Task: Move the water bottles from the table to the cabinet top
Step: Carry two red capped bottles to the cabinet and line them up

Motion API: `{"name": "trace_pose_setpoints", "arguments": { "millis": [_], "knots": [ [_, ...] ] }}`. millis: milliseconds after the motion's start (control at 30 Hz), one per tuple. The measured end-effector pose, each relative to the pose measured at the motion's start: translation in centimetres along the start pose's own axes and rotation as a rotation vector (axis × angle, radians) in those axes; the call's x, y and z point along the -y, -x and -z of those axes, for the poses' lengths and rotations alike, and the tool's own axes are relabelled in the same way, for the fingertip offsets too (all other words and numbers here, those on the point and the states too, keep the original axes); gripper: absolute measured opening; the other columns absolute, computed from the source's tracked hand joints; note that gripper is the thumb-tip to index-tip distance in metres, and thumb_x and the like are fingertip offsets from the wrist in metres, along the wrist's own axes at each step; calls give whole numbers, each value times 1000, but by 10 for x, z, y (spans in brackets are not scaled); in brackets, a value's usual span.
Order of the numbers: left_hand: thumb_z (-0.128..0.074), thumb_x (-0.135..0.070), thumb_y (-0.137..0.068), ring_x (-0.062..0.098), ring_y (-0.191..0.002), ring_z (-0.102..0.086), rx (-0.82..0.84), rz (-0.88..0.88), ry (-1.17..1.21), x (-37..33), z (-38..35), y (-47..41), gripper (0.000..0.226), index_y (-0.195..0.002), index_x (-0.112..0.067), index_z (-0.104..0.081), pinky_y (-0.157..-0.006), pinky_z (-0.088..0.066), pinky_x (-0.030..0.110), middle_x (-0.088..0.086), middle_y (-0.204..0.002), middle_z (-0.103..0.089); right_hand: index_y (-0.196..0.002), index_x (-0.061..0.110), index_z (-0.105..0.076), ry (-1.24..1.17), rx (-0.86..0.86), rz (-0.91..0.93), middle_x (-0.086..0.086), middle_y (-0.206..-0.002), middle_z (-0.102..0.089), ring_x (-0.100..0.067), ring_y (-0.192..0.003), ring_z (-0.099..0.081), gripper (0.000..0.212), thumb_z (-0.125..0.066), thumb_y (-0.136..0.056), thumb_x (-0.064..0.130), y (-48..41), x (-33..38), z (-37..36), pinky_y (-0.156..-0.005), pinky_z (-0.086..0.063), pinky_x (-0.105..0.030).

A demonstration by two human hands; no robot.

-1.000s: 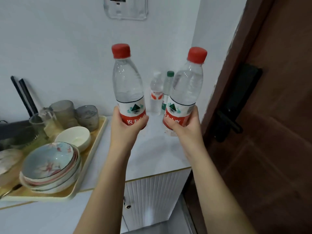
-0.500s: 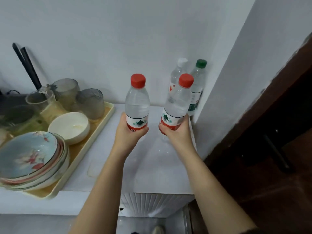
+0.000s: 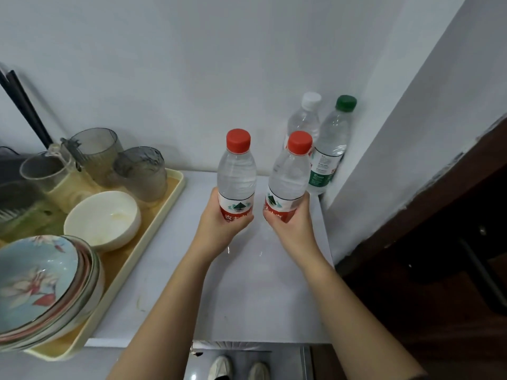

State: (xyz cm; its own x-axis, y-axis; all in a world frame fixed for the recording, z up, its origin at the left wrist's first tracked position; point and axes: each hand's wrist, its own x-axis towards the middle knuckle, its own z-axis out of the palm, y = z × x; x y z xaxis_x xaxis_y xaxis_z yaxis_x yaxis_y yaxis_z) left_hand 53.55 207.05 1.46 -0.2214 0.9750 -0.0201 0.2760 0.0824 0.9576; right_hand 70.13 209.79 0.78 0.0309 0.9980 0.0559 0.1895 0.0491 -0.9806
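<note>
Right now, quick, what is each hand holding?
The left hand grips the left red-capped clear plastic water bottle.
The right hand grips the right red-capped clear plastic water bottle.

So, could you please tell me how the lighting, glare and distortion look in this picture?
Head view: soft, even light, faint shadows; small glare spots on the cabinet top; wide-angle stretch toward the edges, seen in the plates; door at right underexposed; red-capped bottles sharp.

Bare cabinet top (image 3: 260,297) runs to its front edge; a tray (image 3: 177,180) blocks the left edge, two bottles (image 3: 332,144) fill the back right corner.
</note>
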Motion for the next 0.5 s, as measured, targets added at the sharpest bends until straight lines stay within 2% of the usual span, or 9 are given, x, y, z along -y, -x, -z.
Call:
{"name": "trace_pose_setpoints", "arguments": {
  "millis": [67, 133, 233, 367, 467, 500],
  "knots": [
    [-87, -33, -62, 10, -98, -64, -1, -17, -112, 6, 2, -9, 63, -116, -26, -55, -78, -57, 27, -1, -109, -63, -141, 18, -37, 67, 36, 16, 2, -132, -53, -9, -123, -55, 77, -81, -78, 15, -3, 0, 2, -104, -48, -34],
    [-89, -35, -57, 16, -102, -59, -28, -32, -228, 5, 3, -13, 65, -113, -25, -58, -76, -52, 26, -1, -107, -60, -140, 19, -40, 213, 51, 39, 1, -129, -46, -15, -127, -50, 79, -84, -75, 21, -7, 0, 7, -107, -43, -34],
    [-91, -28, -58, 14, -98, -59, -128, -44, -241, -1, 2, -12, 65, -112, -24, -57, -75, -46, 23, -5, -105, -62, -131, 18, -47, 281, 4, 42, 2, -121, -56, -16, -113, -59, 74, -88, -69, 20, -8, 2, 11, -98, -51, -36],
    [-88, -21, -66, 6, -94, -61, -253, -65, -87, -5, -9, -17, 59, -115, -26, -57, -78, -47, 20, -13, -104, -64, -112, 21, -50, 251, -120, 74, 9, -106, -60, -6, -95, -61, 60, -90, -68, 20, -12, 6, -5, -83, -52, -23],
    [-85, -22, -69, 7, -96, -61, -297, -95, -69, -7, -15, -31, 49, -109, -28, -58, -81, -49, 24, -11, -103, -64, -116, 15, -58, 337, -187, 131, 1, -112, -56, -12, -95, -59, 56, -88, -71, 27, -27, 4, -18, -80, -50, -28],
    [-85, -24, -70, 9, -98, -60, -306, -97, -85, -7, -16, -37, 50, -113, -25, -60, -83, -49, 26, -8, -106, -63, -118, 15, -59, 355, -205, 123, 1, -110, -56, -14, -93, -60, 57, -88, -71, 30, -32, 2, -22, -78, -49, -29]
  ]
}}
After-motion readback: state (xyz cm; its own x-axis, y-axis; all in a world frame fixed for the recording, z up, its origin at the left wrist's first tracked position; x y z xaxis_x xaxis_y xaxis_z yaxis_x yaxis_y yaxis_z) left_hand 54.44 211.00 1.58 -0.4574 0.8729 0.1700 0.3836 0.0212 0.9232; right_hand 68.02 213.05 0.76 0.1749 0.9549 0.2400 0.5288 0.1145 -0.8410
